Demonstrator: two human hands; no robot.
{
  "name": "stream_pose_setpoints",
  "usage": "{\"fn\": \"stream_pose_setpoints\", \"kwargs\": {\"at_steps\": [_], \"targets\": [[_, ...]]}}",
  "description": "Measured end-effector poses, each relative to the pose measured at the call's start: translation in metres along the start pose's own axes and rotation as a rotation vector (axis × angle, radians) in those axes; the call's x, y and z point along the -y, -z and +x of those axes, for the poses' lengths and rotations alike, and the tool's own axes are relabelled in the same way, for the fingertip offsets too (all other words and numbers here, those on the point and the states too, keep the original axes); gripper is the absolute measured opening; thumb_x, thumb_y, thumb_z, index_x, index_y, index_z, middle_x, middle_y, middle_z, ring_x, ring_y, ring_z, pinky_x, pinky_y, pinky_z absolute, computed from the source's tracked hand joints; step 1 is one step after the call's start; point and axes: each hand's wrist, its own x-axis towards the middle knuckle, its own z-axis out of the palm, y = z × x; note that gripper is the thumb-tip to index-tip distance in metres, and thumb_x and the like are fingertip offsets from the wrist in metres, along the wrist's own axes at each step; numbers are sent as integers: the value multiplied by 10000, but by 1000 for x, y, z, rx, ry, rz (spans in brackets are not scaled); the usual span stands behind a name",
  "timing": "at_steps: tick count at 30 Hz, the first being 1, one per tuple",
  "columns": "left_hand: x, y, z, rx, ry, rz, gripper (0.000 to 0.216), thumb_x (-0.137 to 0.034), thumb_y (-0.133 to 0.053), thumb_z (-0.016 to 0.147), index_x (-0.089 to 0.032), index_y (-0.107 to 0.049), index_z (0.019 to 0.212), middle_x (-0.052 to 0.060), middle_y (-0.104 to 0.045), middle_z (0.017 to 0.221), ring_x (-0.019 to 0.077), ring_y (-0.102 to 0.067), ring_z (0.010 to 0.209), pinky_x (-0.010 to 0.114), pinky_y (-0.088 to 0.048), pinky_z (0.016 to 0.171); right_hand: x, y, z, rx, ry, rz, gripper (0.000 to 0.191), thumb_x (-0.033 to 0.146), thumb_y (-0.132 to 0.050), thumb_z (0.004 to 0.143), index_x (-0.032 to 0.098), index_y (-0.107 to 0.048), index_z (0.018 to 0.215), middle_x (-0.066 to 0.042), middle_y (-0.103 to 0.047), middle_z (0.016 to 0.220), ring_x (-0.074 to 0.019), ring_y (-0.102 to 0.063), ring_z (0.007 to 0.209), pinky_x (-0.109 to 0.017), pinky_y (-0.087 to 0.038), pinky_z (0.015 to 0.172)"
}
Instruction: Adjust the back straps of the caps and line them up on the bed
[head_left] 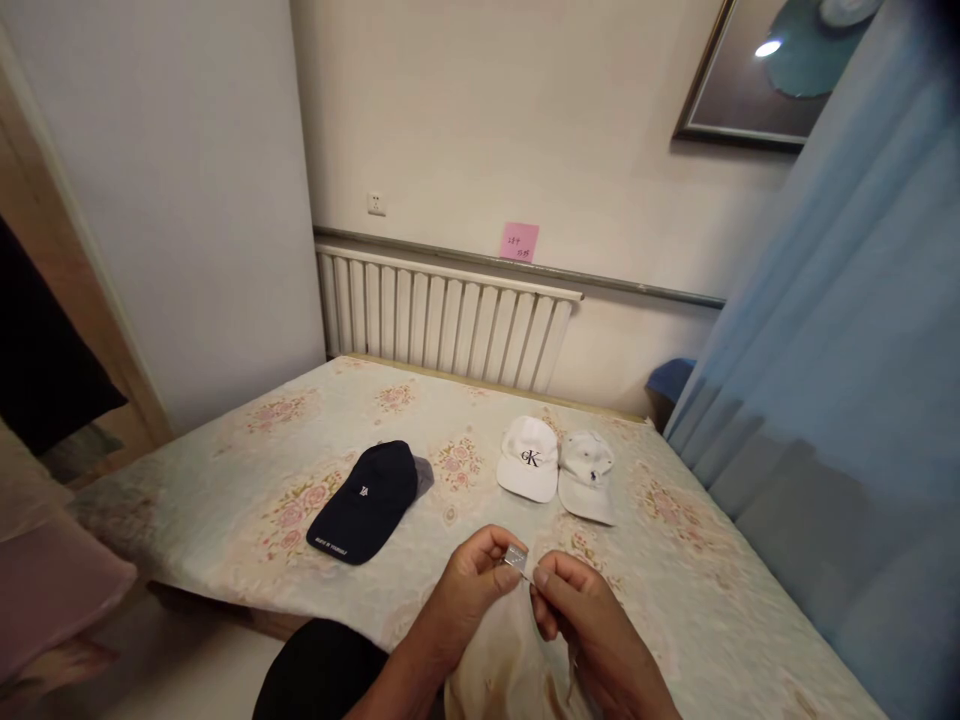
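My left hand (484, 570) is closed, pinching a small silver metal buckle (515, 557) between thumb and fingers. Close beside it, my right hand (566, 595) pinches the end of a thin strap (527, 577) at the buckle. Beige fabric with brownish patches (499, 660) hangs below both hands; most of its shape is cut off by the frame. Beyond my hands, a white cap with black letters (529, 460) sits against a second white cap with a small dark emblem (587, 475). To the left lies a dark navy cap (367, 505), its brim pointing towards the lower left.
All the caps rest on a bed with a floral cover (300, 590). A white radiator (450, 315) stands behind it, under a pink note (519, 242). A blue curtain (847, 400) hangs along the right side. Hanging clothes (45, 350) are at the left edge.
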Motion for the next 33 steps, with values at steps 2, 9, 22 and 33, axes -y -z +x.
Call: {"fn": "stream_pose_setpoints", "kwargs": {"at_steps": [2,9,22,33], "targets": [[-1,-2,0,5,9,-6,222,-283,-691,709,-174,-580,867,-11,-597,721,114,-539,635,236,-381,640,-3,1,0,-15,8,50,266,330,-582,783,173,-509,581,34,-486,496,-88,-384,487,-244,-277,525],[-1,-8,2,38,38,-37,231,-296,-693,701,-178,-574,860,-6,-606,696,131,-556,602,247,-391,603,-4,3,0,-17,0,121,261,332,-597,768,170,-513,581,30,-495,502,-88,-382,479,-247,-271,519],[3,-2,2,1,-2,112,184,-268,-680,722,-173,-595,856,-11,-586,721,122,-519,683,237,-361,671,-9,7,-4,5,34,113,285,363,-566,818,169,-520,614,29,-484,524,-95,-393,520,-250,-275,544],[-1,-2,1,11,-3,102,209,-268,-691,711,-158,-582,851,-28,-561,711,103,-497,674,219,-352,657,-12,13,-4,24,41,66,272,368,-591,800,162,-535,630,25,-497,543,-97,-404,536,-246,-288,552]]}}
